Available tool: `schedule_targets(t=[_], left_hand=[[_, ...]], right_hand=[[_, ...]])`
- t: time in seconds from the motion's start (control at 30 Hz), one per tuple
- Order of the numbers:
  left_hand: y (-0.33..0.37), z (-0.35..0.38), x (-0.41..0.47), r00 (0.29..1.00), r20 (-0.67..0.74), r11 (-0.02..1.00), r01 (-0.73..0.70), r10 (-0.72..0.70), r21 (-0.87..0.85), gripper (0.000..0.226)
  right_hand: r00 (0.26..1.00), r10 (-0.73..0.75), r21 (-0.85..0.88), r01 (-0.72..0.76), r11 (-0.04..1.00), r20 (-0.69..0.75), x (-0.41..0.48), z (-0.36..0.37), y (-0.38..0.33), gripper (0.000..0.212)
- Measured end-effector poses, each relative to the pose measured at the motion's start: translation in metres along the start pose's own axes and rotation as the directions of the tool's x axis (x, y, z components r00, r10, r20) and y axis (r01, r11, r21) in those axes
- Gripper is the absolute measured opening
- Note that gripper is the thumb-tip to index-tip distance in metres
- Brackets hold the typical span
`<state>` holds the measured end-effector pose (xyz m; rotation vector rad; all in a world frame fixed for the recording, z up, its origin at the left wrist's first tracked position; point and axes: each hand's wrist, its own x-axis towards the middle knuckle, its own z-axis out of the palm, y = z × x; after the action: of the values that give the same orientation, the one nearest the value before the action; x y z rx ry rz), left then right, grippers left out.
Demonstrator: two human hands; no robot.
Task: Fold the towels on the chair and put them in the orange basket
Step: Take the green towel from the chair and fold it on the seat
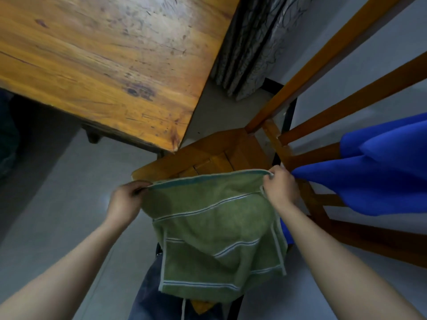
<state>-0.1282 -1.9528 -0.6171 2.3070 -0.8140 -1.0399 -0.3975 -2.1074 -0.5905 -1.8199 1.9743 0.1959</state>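
A green towel [215, 229] with thin white stripes hangs in folded layers in front of me, over the wooden chair [217, 155]. My left hand [126, 200] pinches its top left corner. My right hand [280, 188] pinches the top right corner, so the upper edge is stretched between both hands. A blue towel [379, 169] is draped over the slatted chair back at the right. A bit of orange cloth [201, 306] peeks out below the green towel's lower edge. No orange basket is in view.
A worn wooden table [104, 61] fills the upper left, its corner close to the chair seat. Grey patterned fabric [251, 49] hangs behind the chair. Grey floor lies to the left and right. My jeans-clad legs [152, 299] show below the towel.
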Motion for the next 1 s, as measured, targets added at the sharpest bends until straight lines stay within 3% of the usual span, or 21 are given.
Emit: schedule_targets(t=[0.1, 0.17, 0.23, 0.33, 0.4, 0.47, 0.6, 0.73, 0.8, 0.9, 1.0], left_hand=[[-0.016, 0.023, 0.018, 0.999, 0.012, 0.989, 0.028, -0.03, 0.146, 0.022], [-0.016, 0.031, 0.022, 0.996, 0.057, 0.968, 0.053, -0.07, 0.246, 0.024], [-0.017, 0.038, 0.031, 0.991, 0.104, 0.952, 0.046, -0.081, 0.304, 0.025], [-0.024, 0.036, 0.039, 0.991, 0.119, 0.943, 0.025, -0.068, 0.331, 0.025], [-0.024, 0.034, 0.039, 0.993, 0.105, 0.945, 0.011, -0.048, 0.328, 0.026], [-0.018, 0.033, 0.037, 0.997, 0.072, 0.956, -0.005, -0.017, 0.295, 0.028], [-0.017, 0.032, 0.033, 0.994, 0.107, 0.936, -0.047, 0.01, 0.349, 0.031], [-0.021, 0.036, 0.03, 0.989, 0.134, 0.829, -0.027, -0.058, 0.558, 0.033], [-0.018, 0.038, 0.031, 0.996, 0.088, 0.778, -0.052, -0.005, 0.626, 0.031], [-0.019, 0.04, 0.034, 0.98, 0.047, 0.714, -0.173, 0.193, 0.678, 0.022], [-0.03, 0.04, 0.034, 0.979, 0.069, 0.66, -0.182, 0.193, 0.729, 0.029]], right_hand=[[0.991, 0.09, -0.193, -0.07, 0.979, 0.097, 0.02, 0.03, 0.005, 0.02], [0.978, 0.142, -0.181, -0.114, 0.977, 0.153, 0.028, 0.04, 0.007, 0.022], [0.967, 0.194, 0.072, -0.208, 0.975, 0.163, 0.044, 0.051, 0.009, 0.022], [0.941, 0.285, 0.535, -0.339, 0.774, 0.182, 0.055, 0.055, 0.008, 0.019], [0.921, 0.345, 0.63, -0.377, 0.679, 0.18, 0.054, 0.055, 0.01, 0.015], [0.92, 0.371, 0.634, -0.361, 0.684, 0.123, 0.05, 0.054, 0.012, 0.017], [0.951, 0.303, 0.397, -0.304, 0.866, 0.067, 0.044, 0.054, 0.016, 0.011], [0.988, 0.129, 0.068, -0.135, 0.989, 0.083, 0.044, 0.063, 0.02, 0.017], [0.999, 0.001, -0.087, 0.003, 0.996, 0.042, 0.044, 0.067, 0.02, 0.02], [0.992, -0.124, -0.271, 0.127, 0.954, 0.031, 0.045, 0.068, 0.023, 0.023], [0.951, -0.288, -0.342, 0.31, 0.887, 0.115, 0.049, 0.067, 0.028, 0.035]])
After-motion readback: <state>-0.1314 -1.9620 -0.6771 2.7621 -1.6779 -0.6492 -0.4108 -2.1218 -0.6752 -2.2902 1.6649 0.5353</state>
